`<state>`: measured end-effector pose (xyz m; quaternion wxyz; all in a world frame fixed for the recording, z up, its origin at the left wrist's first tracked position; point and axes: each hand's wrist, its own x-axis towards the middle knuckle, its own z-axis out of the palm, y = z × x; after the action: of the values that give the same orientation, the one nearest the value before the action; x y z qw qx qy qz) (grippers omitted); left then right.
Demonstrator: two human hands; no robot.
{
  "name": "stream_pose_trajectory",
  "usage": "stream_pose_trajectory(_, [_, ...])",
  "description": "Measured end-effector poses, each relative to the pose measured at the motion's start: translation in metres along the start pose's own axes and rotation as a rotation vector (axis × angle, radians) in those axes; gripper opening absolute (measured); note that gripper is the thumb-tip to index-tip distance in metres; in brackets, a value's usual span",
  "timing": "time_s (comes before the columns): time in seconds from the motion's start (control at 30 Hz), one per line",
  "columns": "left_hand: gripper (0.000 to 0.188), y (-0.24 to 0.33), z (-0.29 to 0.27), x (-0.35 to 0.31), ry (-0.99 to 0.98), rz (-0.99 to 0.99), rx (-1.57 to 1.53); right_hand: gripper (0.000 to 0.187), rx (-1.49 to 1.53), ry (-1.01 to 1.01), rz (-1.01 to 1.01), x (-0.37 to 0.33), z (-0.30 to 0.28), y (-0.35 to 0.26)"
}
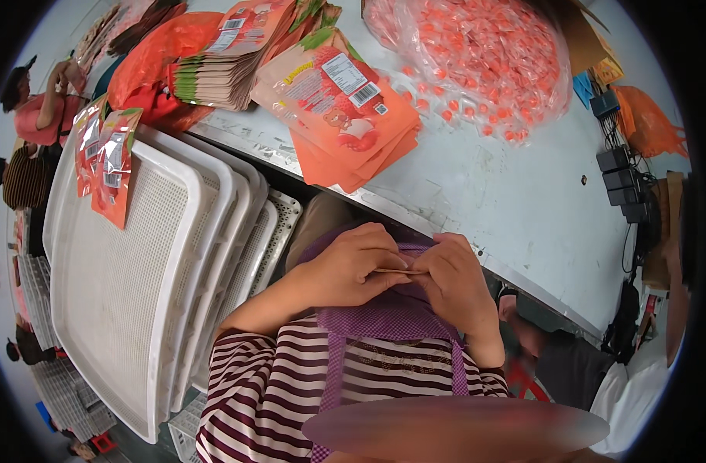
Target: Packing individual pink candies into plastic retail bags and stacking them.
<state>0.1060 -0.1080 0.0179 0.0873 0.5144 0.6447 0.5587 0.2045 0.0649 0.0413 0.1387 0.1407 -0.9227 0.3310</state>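
Note:
In front of my purple checked apron, my left hand and my right hand face each other. Their fingers are closed on a thin flat pouch, seen edge-on as a tan line; most of it is hidden by the hands. Beyond them, a fanned stack of flat orange-and-beige pouches lies at the table's near edge. Past that stack is a big clear plastic bag full of small wrapped orange-red candies. Several loose wrapped candies are scattered beside it.
Stacked white perforated trays stand at my left, with glossy pouches on the top one. More bundled pouches and a red plastic bag lie at the table's left. Black power adapters line its right edge. Other people are at far left.

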Motion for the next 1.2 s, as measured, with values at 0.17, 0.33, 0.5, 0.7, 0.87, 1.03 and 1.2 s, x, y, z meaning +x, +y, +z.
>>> stream_pose_trajectory(0.17, [0.017, 0.006, 0.004, 0.001, 0.007, 0.063, 0.139, 0.018, -0.044, 0.027, 0.004, -0.001, 0.007, 0.001])
stream_pose_trajectory(0.33, [0.017, 0.007, -0.001, -0.004, 0.079, 0.097, 0.161, 0.019, 0.015, -0.034, 0.018, 0.002, -0.006, -0.003])
stream_pose_trajectory(0.5, [0.018, 0.012, -0.028, -0.009, 0.154, -0.013, 0.044, 0.02, 0.066, -0.041, 0.086, -0.004, -0.015, 0.009])
stream_pose_trajectory(0.7, [0.027, 0.016, -0.044, -0.012, 0.221, -0.094, -0.114, 0.023, 0.332, 0.162, 0.11, -0.009, -0.009, 0.008])
stream_pose_trajectory(0.87, [0.024, 0.024, -0.052, -0.023, 0.243, -0.168, -0.282, 0.027, 0.484, 0.372, 0.024, -0.005, -0.005, -0.001])
stream_pose_trajectory(1.03, [0.026, 0.026, -0.066, -0.033, 0.159, -0.173, -0.285, 0.022, 0.693, 0.49, 0.034, 0.0, -0.004, -0.009])
stream_pose_trajectory(1.2, [0.05, 0.032, -0.051, -0.044, -0.032, -0.187, -0.13, 0.014, 0.762, 0.448, -0.058, 0.002, 0.003, -0.011])
